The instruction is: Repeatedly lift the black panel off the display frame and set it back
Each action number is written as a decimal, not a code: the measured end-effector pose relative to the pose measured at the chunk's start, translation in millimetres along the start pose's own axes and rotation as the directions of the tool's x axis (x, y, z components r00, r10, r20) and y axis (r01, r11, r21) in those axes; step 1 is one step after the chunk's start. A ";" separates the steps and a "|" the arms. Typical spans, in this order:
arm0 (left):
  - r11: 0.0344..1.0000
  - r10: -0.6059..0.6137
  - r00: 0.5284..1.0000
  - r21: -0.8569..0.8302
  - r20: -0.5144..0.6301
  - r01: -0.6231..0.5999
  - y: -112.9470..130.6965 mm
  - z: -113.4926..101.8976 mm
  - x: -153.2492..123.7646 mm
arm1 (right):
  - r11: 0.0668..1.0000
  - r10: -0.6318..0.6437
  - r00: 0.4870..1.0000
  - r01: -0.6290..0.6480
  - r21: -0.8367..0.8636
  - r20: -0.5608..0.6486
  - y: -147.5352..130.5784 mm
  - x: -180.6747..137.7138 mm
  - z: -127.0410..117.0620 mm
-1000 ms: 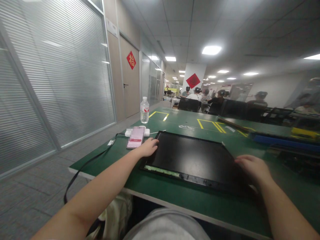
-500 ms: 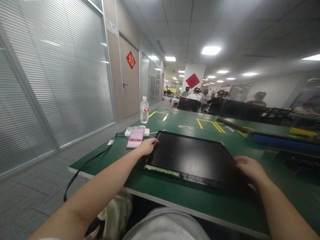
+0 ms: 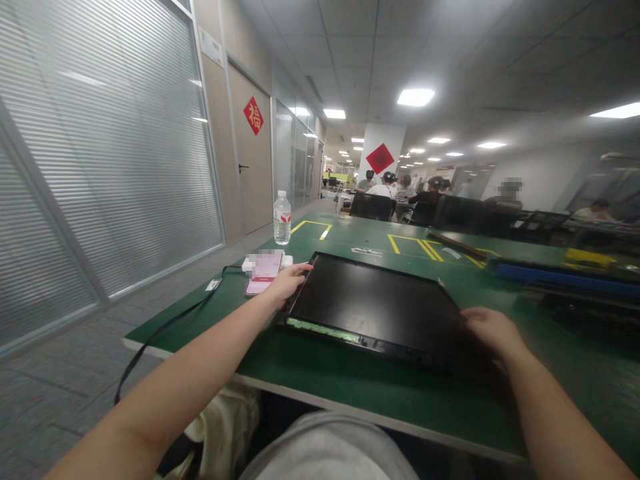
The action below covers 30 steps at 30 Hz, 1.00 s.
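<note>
A black flat display panel (image 3: 375, 293) is in front of me over the green table, with a strip of green circuit board (image 3: 320, 329) showing along its near edge. My left hand (image 3: 290, 283) grips the panel's left edge, fingertips over the rim. At the right edge, my right hand (image 3: 493, 328) holds the panel with its fingers curled; part of them is hidden under the frame. The panel's near right corner is dark and blends with the shadow.
A phone (image 3: 263, 273) lies left of the panel, near white cases and a black strap (image 3: 165, 327). Behind them stands a water bottle (image 3: 282, 219). Yellow tape (image 3: 407, 239) marks the green table (image 3: 280, 373). A blue bar (image 3: 560, 279) lies at right; people sit farther back.
The panel has risen slightly at its far and left side, with both hands still on its edges. The whole view has shifted a little.
</note>
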<state>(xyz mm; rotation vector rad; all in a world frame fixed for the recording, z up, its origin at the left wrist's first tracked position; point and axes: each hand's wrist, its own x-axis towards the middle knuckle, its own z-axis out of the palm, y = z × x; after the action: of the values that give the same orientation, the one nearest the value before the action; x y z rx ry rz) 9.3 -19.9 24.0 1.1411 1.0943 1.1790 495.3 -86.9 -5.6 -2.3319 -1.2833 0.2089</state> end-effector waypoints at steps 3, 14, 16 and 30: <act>0.999 -0.030 0.998 -0.018 -0.061 0.029 2.0 2.3 0.8 | 1.000 -0.008 0.999 0.008 -0.007 0.031 -0.5 0.7 1.1; 0.967 -0.115 0.993 -0.230 -0.036 0.104 0.2 2.3 3.7 | 0.999 -0.036 0.997 0.034 0.029 0.063 4.2 5.5 5.8; 0.969 -0.119 0.993 -0.219 -0.026 0.111 1.0 2.5 2.5 | 0.999 -0.039 0.998 0.038 0.011 0.057 4.0 5.9 5.6; 0.987 -0.065 0.995 -0.140 0.077 0.075 -6.0 2.4 2.8 | 0.998 -0.069 0.992 0.067 0.018 0.110 4.6 8.1 4.6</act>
<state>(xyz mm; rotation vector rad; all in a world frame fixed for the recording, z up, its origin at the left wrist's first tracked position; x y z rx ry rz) 12.5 -17.5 18.1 1.0188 0.9711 1.1337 501.7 -80.7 -11.2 -2.2885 -1.4075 0.3279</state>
